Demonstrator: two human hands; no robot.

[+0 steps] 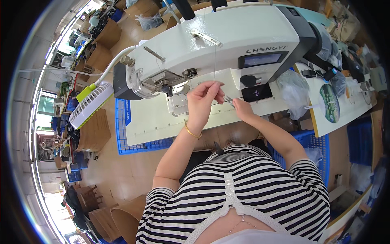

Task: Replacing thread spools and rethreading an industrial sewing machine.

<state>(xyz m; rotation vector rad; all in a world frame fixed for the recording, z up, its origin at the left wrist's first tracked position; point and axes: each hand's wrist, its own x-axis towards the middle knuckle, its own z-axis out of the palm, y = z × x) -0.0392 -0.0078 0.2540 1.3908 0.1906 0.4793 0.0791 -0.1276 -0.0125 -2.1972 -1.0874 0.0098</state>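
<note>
Sewing machine [260, 30] spans the far side of my view, glossy white with dark end pieces, its stitching head at the left and a small screen [263, 59] toward the right. It stands on a pale counter [162, 124] running from left to right. A blue crate [122, 124] shows past the counter's left end. On the right I have a crumpled clear plastic bag [293, 91].

I see the left hand [201, 101] raised in front of the machine. Its thumb and index finger meet at the tips in a closed pinch on a thread [215, 61], with the other fingers bent inward. The right hand [243, 110] is just to the right and a little nearer; its fingers are closed around a slim metal tool [229, 101]. A dark phone [257, 93] lies flat on the far side of that hand, to the left of the bag.

The tool is silvery and narrow, pointing left and far toward the pinch; from here I can't tell its exact kind, or whether its tip touches the left fingers. The thread is hair-thin and nearly straight, coming down in front of the white machine to the left fingertips.
</note>
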